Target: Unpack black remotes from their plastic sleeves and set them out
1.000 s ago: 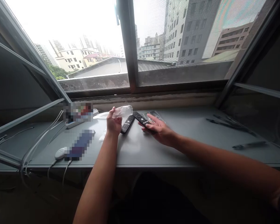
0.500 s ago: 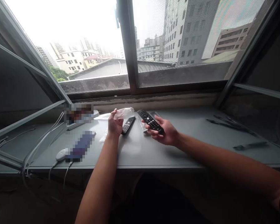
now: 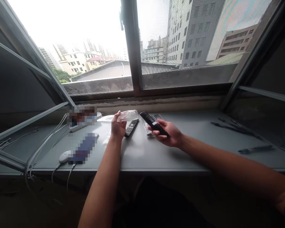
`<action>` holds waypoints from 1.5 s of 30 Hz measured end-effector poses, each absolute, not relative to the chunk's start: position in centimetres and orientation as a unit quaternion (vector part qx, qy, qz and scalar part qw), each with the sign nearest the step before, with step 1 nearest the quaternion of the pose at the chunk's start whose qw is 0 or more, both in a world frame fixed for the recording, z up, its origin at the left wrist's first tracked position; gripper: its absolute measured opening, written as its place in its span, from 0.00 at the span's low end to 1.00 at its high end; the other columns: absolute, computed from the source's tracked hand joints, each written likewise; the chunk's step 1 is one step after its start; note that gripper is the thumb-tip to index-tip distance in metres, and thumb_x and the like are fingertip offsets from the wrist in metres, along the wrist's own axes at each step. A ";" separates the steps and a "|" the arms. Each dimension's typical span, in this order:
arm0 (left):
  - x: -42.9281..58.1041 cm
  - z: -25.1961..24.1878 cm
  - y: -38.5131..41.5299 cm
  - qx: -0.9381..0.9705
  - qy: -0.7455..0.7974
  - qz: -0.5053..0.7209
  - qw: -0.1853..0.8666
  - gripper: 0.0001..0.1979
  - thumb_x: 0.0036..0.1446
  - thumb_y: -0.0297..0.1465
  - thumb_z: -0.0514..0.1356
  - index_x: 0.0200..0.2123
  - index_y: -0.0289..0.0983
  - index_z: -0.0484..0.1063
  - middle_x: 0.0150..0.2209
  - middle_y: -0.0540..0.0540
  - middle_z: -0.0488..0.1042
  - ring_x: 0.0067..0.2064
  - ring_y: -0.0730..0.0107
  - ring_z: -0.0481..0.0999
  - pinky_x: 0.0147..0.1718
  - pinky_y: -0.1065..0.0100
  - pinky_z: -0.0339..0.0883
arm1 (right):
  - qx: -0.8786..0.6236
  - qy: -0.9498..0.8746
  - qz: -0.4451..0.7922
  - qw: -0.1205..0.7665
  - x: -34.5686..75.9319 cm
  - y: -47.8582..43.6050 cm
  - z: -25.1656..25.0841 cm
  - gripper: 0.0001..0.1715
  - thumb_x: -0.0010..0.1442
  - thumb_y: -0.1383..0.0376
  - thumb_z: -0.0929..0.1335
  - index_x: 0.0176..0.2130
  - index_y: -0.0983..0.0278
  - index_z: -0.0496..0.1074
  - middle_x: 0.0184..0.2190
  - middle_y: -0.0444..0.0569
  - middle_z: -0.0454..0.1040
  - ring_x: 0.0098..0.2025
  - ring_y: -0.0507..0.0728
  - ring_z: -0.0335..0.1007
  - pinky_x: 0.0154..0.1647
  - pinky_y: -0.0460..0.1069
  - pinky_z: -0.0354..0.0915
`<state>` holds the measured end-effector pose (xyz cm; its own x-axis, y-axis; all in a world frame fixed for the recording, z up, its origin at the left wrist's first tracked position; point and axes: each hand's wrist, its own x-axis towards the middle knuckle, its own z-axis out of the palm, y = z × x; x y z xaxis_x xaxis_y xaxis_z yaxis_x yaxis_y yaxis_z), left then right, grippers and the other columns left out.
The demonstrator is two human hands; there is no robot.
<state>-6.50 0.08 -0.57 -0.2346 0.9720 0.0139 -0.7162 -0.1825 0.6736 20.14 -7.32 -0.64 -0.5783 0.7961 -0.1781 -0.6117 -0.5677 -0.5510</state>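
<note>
My left hand (image 3: 118,127) pinches a clear plastic bag (image 3: 129,115), which stretches out to both sides of the fingers above the desk. In my right hand (image 3: 169,131) is a black remote control (image 3: 150,121), its back with a small white label facing me. A second black remote control (image 3: 132,127) lies on the desk just right of my left hand, buttons up. Behind the held remote lies a clear plastic packet (image 3: 146,129), partly hidden by it and my fingers. More clear plastic (image 3: 106,138) rests left of my left wrist.
On the grey desk (image 3: 142,160), a white power strip (image 3: 79,126) and a blurred-out phone-like object (image 3: 83,148) lie left, beside a white round charger (image 3: 65,156) and loose cables (image 3: 35,152). Dark cables (image 3: 232,127) and a pen-like object (image 3: 255,149) lie right. A window (image 3: 180,76) stands behind.
The remote control in my right hand has turned over, from its button side to its back. My left hand still holds the bag. The view has shifted slightly.
</note>
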 end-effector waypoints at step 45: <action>-5.4 -1.1 -0.9 0.318 0.307 0.699 0.562 0.18 0.49 0.37 0.79 0.39 0.37 0.80 0.36 0.48 0.81 0.35 0.69 0.83 0.33 0.71 0.74 | -0.219 -0.259 0.830 0.442 20.9 -6.9 -0.5 0.25 0.81 0.56 0.61 0.64 0.68 0.72 0.43 0.58 0.80 0.30 0.55 0.72 0.16 0.43 0.66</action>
<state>-5.36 -0.87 -1.09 -0.1652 0.9813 0.0993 -0.5911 -0.1791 0.7865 20.92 -6.93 -0.49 -0.5138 0.8471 -0.1357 -0.6196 -0.4758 -0.6243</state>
